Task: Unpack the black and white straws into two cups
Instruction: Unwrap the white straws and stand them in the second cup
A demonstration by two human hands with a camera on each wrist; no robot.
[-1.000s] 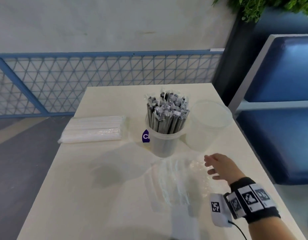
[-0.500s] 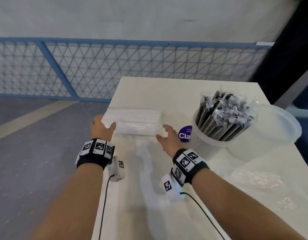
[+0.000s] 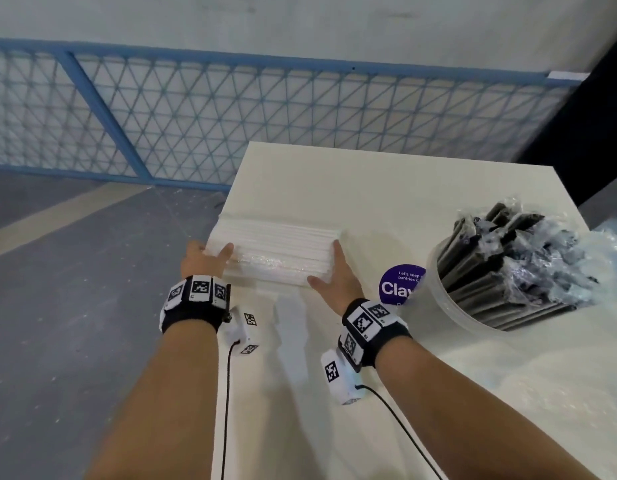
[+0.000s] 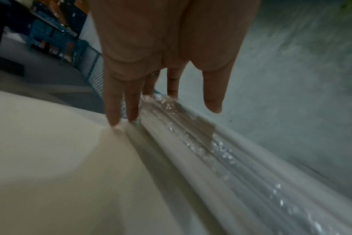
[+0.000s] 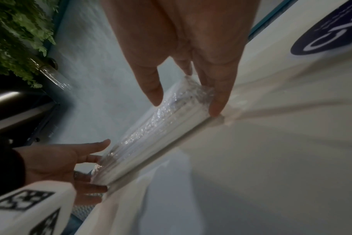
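Observation:
A clear-wrapped pack of white straws (image 3: 279, 251) lies flat near the table's left edge. My left hand (image 3: 206, 256) is at its left end, fingers straight along the end and thumb lying on top. My right hand (image 3: 335, 271) is at its right end, fingers straight against it and thumb spread. In the left wrist view the left hand (image 4: 167, 111) straddles the pack (image 4: 221, 159). The right wrist view shows the right hand (image 5: 186, 106) the same way on the pack (image 5: 151, 143). Wrapped black straws (image 3: 508, 268) stand in a clear cup (image 3: 438, 306) to the right.
A purple round sticker (image 3: 399, 285) lies on the table (image 3: 335, 181) between my right hand and the cup. Crumpled clear wrap (image 3: 542, 393) lies at the front right. Another clear cup (image 3: 612, 251) shows at the right edge. Left of the table, the floor drops away before a blue mesh fence (image 3: 196, 116).
The view swung left from the cups to the white pack. Both hands came forward and now touch the pack's two ends; before, they hovered short of it.

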